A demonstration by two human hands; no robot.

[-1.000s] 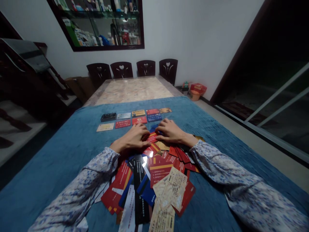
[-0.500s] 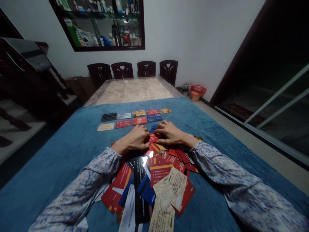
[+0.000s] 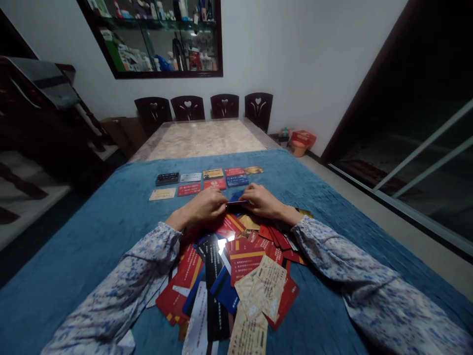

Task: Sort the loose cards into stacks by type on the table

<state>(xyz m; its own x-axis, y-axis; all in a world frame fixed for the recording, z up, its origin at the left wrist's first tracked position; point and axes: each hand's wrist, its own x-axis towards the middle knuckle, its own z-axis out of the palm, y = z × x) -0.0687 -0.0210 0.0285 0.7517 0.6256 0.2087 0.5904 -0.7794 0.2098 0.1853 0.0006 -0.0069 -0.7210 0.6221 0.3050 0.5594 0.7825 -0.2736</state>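
Note:
Between my two hands a card (image 3: 237, 202) is held almost edge-on, so its face barely shows. My left hand (image 3: 210, 201) pinches its left end with closed fingers. The fingers of my right hand (image 3: 261, 201) are closed on its right end. Beneath and in front of both hands spreads a loose heap of plastic cards, among them a red card (image 3: 247, 261), a black card (image 3: 216, 296), a blue card (image 3: 224, 291) and a cream patterned card (image 3: 268, 286). Part of the heap is hidden under my wrists.
Beyond my hands, cards lie in rows: a black stack (image 3: 167, 178), a blue stack (image 3: 237, 180), a red card (image 3: 189, 189), a cream card (image 3: 162, 194) and several others. They rest on a blue cloth (image 3: 111, 222) over a stone-topped table (image 3: 207, 135). Dark chairs (image 3: 187, 107) stand behind.
The red card between my hands has been lifted and tilted from face-up to nearly edge-on. My left hand has closed more tightly at its end.

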